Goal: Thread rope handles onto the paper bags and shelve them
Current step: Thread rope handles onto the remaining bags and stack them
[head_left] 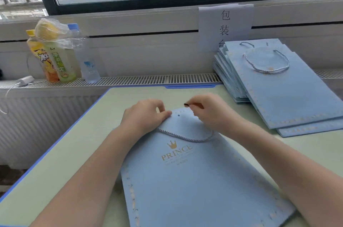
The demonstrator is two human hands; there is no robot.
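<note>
We see a flat light-blue paper bag with a gold crown logo (194, 180) lying on the pale green counter (74, 143), its silver twisted rope handle (185, 136) looped across the front. Our left hand (144, 115) presses the bag's top edge with curled fingers; our right hand (207, 111) pinches something small and dark-tipped above a punched hole. A stack of finished blue bags (278, 87) lies right, three drink bottles (61, 56) stand on the sill left.

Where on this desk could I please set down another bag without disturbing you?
The bare green desk left of the bag being threaded is free, as is the strip beyond the hands, towards the radiator grille. The right side is crowded by the stack of finished bags.
</note>
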